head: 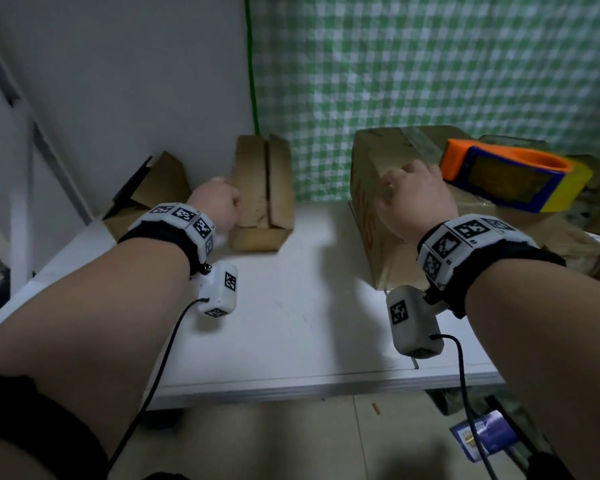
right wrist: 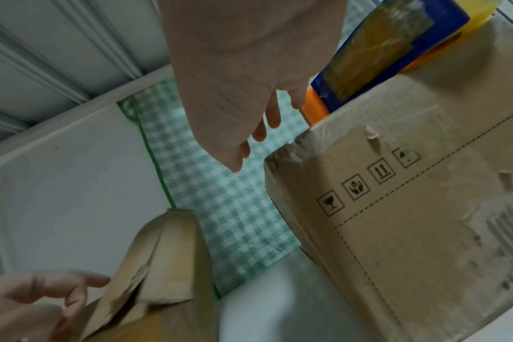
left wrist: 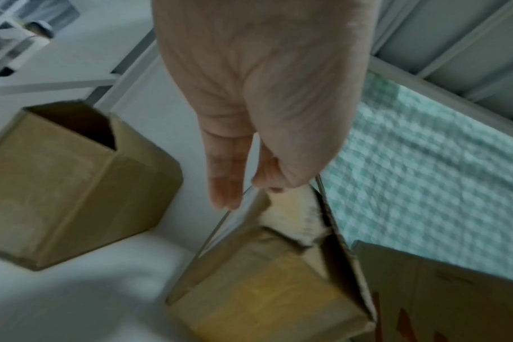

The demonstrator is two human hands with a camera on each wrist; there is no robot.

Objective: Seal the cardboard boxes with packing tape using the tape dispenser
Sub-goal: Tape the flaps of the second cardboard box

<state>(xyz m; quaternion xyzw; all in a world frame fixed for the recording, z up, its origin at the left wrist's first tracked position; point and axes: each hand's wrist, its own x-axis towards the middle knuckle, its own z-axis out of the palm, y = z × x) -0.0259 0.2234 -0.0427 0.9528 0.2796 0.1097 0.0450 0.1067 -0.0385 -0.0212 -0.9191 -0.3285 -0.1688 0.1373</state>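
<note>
A small cardboard box (head: 262,195) (left wrist: 264,289) (right wrist: 167,254) stands at the back of the white table (head: 291,323), its top flaps unsealed with a gap between them. My left hand (head: 222,202) (left wrist: 240,194) (right wrist: 59,298) is at its left side, fingers loosely extended and touching a flap edge. A larger taped box (head: 364,188) (right wrist: 410,231) sits at the right. The orange, blue and yellow tape dispenser (head: 510,176) (right wrist: 390,51) lies on top of it. My right hand (head: 409,188) (right wrist: 249,143) hovers open by that box's near top corner, just left of the dispenser, holding nothing.
An open cardboard box (head: 153,188) (left wrist: 73,185) lies at the back left by a white metal frame (head: 21,202). A green checked cloth (head: 430,64) hangs behind. More cardboard (head: 575,244) is piled at the far right. A blue packet (head: 482,434) lies on the floor.
</note>
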